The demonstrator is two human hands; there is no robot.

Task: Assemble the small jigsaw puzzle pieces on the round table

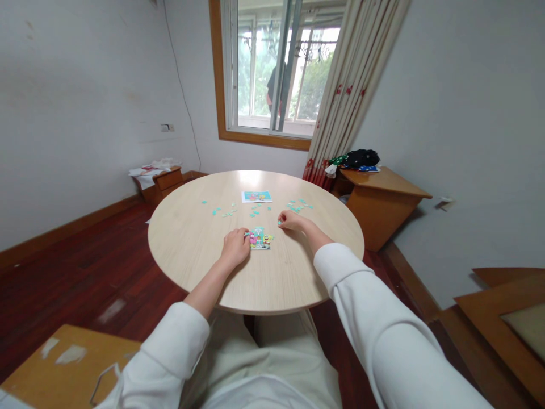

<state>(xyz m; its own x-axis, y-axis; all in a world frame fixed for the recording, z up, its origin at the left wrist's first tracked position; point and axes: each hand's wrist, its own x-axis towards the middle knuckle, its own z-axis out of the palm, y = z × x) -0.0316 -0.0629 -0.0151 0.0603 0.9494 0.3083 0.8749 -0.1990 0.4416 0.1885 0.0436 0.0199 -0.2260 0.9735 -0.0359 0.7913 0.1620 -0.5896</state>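
Observation:
A partly assembled jigsaw puzzle (pixel 260 238) with pink and yellow cartoon figures lies flat on the round wooden table (pixel 191 250). My left hand (pixel 236 247) rests at its left edge, with curled fingers and thumb holding that side. To the upper right of the puzzle, my right hand (pixel 292 220) pinches a small teal puzzle piece (pixel 279 223) at the tabletop, partly covered by the fingertips. Loose teal pieces (pixel 293 208) lie in a cluster just beyond my right hand. Several more pieces (pixel 254 214) are scattered behind the puzzle and to the left.
A printed reference picture (pixel 256 196) lies toward the far side of the table. A wooden cabinet (pixel 378 199) with cloth items on top stands at the right, and a low cabinet (pixel 166 180) at the back left. Beyond the window (pixel 251 74) a person is partly visible.

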